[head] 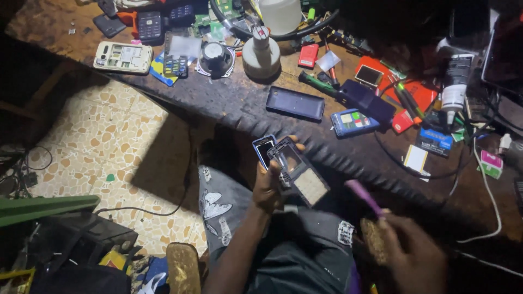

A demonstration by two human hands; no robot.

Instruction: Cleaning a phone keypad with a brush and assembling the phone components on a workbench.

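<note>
A person sits at a cluttered repair bench (229, 103), seen from above in dim light. The left hand (268, 188) is closed around two phone pieces held over the lap: an open phone frame (298, 170) with a pale keypad area, and a small blue-edged screen part (263, 148) tucked just behind it. The right hand (406, 251), blurred, grips a purple-handled tool (364, 197) whose tip points up toward the frame but is apart from it. This looks like the cleaning or prying stage of work on an opened handset; the next move would call for bringing the tool tip steadily onto the frame while the left hand keeps it from tilting. The bench edge runs diagonally just beyond the hands, and the surface near it holds a dark phone back (295, 103), a blue circuit-side phone (354, 122) and trailing cables (482, 179), leaving little room to set parts down. Open space lies over the lap and to the left, above the patterned tile floor (103, 147).
</note>
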